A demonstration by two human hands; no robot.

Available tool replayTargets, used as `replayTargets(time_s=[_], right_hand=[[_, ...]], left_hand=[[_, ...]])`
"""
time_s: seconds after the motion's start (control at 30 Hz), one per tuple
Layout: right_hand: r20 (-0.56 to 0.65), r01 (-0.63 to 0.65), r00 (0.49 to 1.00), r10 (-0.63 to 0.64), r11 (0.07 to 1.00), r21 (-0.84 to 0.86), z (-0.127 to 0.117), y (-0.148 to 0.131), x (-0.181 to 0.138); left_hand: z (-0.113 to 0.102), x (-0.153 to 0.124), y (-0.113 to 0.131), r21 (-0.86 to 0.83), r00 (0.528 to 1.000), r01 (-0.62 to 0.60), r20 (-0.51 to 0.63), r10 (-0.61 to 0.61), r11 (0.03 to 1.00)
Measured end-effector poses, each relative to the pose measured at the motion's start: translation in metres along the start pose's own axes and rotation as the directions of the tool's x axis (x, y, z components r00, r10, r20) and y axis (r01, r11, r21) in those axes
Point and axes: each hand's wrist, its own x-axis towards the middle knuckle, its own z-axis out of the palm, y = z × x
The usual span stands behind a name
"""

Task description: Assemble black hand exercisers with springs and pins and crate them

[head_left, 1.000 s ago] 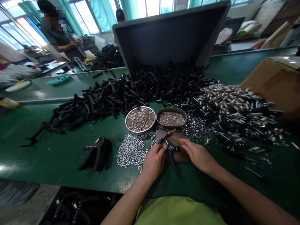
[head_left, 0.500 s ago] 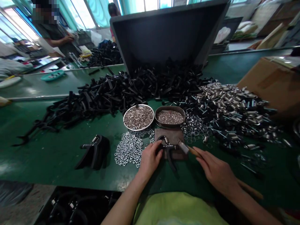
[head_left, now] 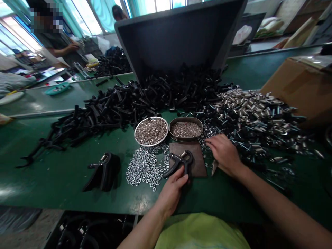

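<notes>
My left hand [head_left: 174,188] is closed around one handle of a black hand grip strengthener [head_left: 187,159] with a coil spring, held over a flat brown plate [head_left: 201,159]. My right hand [head_left: 226,154] reaches to the small metal rings [head_left: 209,131] right of the oval tin. Its thumb and fingertips are pressed together; whatever is between them is too small to make out. Below this hand a hammer's head [head_left: 214,167] shows at the table, its handle hidden by my hand and arm. Left of the plate lie many metal nuts [head_left: 145,166].
A round dish of pins [head_left: 151,130] and an oval tin of small metal pieces [head_left: 186,129] stand behind the plate. Other grip strengtheners [head_left: 105,173] stand at left. Black handles [head_left: 116,107] spill from a grey crate [head_left: 178,38]; springs [head_left: 249,107] and a cardboard box [head_left: 298,90] are at right.
The grip strengthener has been turned over to point left, and my left hand has shifted lower on it. My right hand has moved from the hammer's handle up to the rings.
</notes>
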Motion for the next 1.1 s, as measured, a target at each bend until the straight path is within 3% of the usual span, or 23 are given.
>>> replayTargets(time_s=[0.1, 0.17, 0.27, 0.33, 0.43, 0.53, 0.6, 0.63, 0.8, 1.1], right_hand=[[0.219, 0.007, 0.976, 0.02, 0.992, -0.125, 0.011, -0.008, 0.063], [0.295, 0.011, 0.954, 0.042, 0.984, -0.176, 0.021, -0.01, 0.095], [0.357, 0.009, 0.932, 0.066, 0.979, -0.204, 0.034, -0.01, 0.119], [0.384, 0.013, 0.921, 0.072, 0.977, -0.214, 0.038, -0.009, 0.123], [0.399, 0.031, 0.915, 0.062, 0.975, -0.221, 0.037, -0.009, 0.121], [0.409, 0.042, 0.911, 0.056, 0.973, -0.228, 0.033, -0.011, 0.12], [0.428, 0.049, 0.902, 0.055, 0.972, -0.229, 0.031, -0.013, 0.122], [0.439, 0.051, 0.897, 0.055, 0.972, -0.227, 0.031, -0.015, 0.123], [0.447, 0.038, 0.893, 0.055, 0.98, -0.198, 0.027, -0.018, 0.125], [0.324, -0.124, 0.938, 0.125, 0.992, -0.024, 0.031, -0.004, 0.116]], left_hand=[[-0.001, -0.012, 0.001, 0.174, 0.999, -0.032, 0.034, 0.026, 0.984], [-0.004, -0.018, 0.006, 0.3, 0.998, -0.062, 0.049, 0.049, 0.952], [-0.007, -0.019, 0.022, 0.452, 0.977, -0.212, 0.109, 0.183, 0.866], [-0.007, -0.011, 0.036, 0.549, 0.933, -0.356, 0.166, 0.319, 0.756], [-0.001, 0.02, 0.062, 0.714, 0.829, -0.51, 0.259, 0.496, 0.479], [0.017, 0.065, 0.09, 0.854, 0.738, -0.51, 0.377, 0.56, 0.097], [0.032, 0.096, 0.108, 0.902, 0.781, -0.396, 0.431, 0.453, -0.175], [0.04, 0.11, 0.116, 0.903, 0.803, -0.368, 0.429, 0.414, -0.221], [0.063, 0.152, 0.136, 0.898, 0.855, -0.325, 0.413, 0.312, -0.298], [0.06, 0.168, 0.12, 0.938, 0.884, -0.24, 0.318, 0.344, -0.25]])
